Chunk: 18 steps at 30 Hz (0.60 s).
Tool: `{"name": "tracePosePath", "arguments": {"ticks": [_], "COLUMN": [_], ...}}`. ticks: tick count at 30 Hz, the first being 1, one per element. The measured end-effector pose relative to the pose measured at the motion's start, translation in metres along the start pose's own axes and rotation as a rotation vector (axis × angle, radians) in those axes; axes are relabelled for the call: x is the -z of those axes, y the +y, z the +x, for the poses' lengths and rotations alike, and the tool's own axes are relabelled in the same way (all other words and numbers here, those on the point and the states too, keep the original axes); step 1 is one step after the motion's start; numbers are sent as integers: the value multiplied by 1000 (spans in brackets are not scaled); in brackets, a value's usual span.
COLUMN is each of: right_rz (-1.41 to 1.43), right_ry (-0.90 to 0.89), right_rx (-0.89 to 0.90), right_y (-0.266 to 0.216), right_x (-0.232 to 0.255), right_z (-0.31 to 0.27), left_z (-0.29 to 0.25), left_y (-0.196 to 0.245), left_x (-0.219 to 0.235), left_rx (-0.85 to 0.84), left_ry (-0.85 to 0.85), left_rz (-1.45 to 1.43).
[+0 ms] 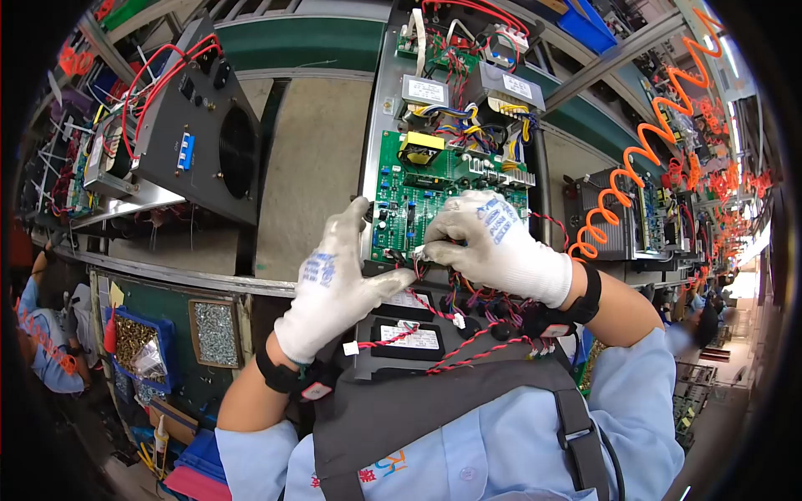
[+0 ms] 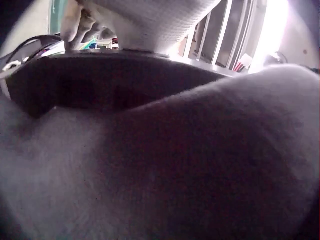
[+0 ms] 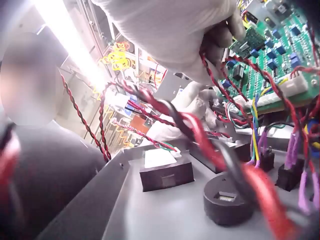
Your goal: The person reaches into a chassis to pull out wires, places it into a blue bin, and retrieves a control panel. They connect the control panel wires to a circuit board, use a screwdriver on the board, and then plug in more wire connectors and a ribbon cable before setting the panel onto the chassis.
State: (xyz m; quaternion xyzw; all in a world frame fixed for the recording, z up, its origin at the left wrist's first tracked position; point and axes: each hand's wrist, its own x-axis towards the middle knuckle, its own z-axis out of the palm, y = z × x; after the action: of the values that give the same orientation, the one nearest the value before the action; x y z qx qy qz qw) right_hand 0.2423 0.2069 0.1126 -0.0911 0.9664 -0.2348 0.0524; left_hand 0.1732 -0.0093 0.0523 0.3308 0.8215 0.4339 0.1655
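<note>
A green circuit board point(image 1: 397, 188) lies in an open metal chassis in front of me. At its near edge my gloved right hand point(image 1: 501, 242) pinches a small white wire connector point(image 1: 419, 250). In the right wrist view, red-and-black twisted wires point(image 3: 209, 70) run from under the fingers of that hand. My gloved left hand point(image 1: 330, 280) rests at the chassis's left edge, fingers stretched along it and thumb reaching toward the wires. Below the hands, a black module with a white label point(image 1: 409, 338) sits on the dark front panel.
Two transformers point(image 1: 424, 90) stand behind the board. A dark fan unit point(image 1: 196, 125) is at the left, another chassis point(image 1: 606, 217) at the right. An orange coiled hose point(image 1: 622, 179) hangs there. A blue bin of fasteners point(image 1: 142, 346) and a screw tray point(image 1: 215, 334) lie lower left.
</note>
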Motion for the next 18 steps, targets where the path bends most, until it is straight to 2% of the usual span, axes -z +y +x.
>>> {"name": "tracePosePath", "arguments": {"ticks": [1, 2, 6, 12, 14, 18], "right_rz": [-62, -126, -261, -355, -384, -386], "right_ry": [14, 29, -51, -113, -100, -176], "right_rx": [13, 30, 14, 48, 99, 63], "right_y": [-3, -6, -17, -21, -20, -22], "right_x": [-1, -3, -8, -13, -15, -16], "right_z": [1, 2, 9, 10, 10, 16], "left_z": [5, 12, 20, 12, 10, 5], "left_y": [0, 12, 11, 3, -1, -6], "left_x": [1, 6, -1, -7, -8, -1], "left_rx": [-104, 44, 51, 87, 42, -11], "left_ry": [16, -133, -245, -247, -225, -260], "left_rz": [124, 126, 243, 110, 68, 21]}}
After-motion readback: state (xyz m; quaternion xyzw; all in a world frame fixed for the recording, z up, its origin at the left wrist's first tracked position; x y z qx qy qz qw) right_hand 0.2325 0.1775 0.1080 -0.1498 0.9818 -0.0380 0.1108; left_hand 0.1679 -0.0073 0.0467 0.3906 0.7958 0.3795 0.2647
